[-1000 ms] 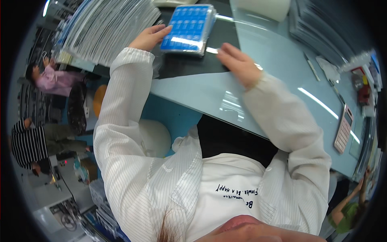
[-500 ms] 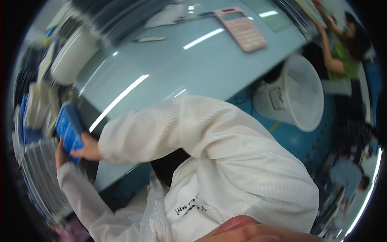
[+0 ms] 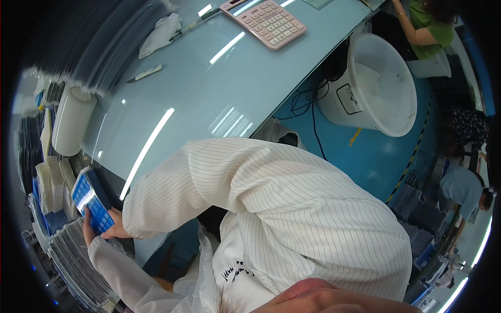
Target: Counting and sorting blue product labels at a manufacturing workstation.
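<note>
At the far left, beyond the table's left edge, both my hands are closed on a blue printed stack (image 3: 90,194) that looks like thin packs or sheets with white markings. My left hand (image 3: 89,227) grips its near left side, fingers along the edge. From the right, my right hand (image 3: 117,224) holds the near right corner, its thumb on the blue face. The stack is tilted, and light glares off its top. Behind it stand cream-coloured bundles (image 3: 54,182). Close to my left forearm lies a tall pile of grey sheets (image 3: 78,261).
On the pale glass-topped table (image 3: 172,135) lie a pink calculator (image 3: 269,23), a small knife (image 3: 146,73) and a white crumpled bag (image 3: 162,34). A white roll (image 3: 73,122) stands left. A white bucket (image 3: 344,99) and black cables (image 3: 313,104) are right, on blue floor. Other people work at right.
My view has swung, so the table, calculator and bucket sit further left and higher. The blue stack stays in both hands, now lower in the picture.
</note>
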### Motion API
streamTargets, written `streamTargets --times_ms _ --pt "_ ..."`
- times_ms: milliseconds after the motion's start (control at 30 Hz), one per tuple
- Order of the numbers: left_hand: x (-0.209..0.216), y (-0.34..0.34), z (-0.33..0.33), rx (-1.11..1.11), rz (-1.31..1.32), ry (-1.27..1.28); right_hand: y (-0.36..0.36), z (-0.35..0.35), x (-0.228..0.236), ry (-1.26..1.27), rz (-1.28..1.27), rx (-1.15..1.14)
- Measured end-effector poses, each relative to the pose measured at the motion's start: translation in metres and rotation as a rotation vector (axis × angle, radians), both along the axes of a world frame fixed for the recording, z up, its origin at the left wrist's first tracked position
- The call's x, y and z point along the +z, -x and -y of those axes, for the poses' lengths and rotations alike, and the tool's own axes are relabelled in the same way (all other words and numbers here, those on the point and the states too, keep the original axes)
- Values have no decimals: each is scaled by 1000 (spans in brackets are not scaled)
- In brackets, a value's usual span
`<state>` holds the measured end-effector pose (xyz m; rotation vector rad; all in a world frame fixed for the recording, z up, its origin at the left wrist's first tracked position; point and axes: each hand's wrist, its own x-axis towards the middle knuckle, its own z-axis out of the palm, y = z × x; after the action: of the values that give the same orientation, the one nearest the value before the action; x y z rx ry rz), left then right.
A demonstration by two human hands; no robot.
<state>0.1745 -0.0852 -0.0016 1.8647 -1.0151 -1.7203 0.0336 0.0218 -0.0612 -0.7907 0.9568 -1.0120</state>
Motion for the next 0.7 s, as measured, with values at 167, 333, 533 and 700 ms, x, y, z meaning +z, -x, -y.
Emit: streamTargets --times_ms 167,333,533,700 --pt "4 -29 -13 68 295 438 8 -2 7 11 -227 50" --pt "25 2 -81 91 24 512 56 -20 34 168 -382 -152" --pt "22 96 -141 154 -485 411 146 -55 69 138 -186 43" --pt "-3 172 -179 162 -660 254 196 -83 29 209 -209 -103"
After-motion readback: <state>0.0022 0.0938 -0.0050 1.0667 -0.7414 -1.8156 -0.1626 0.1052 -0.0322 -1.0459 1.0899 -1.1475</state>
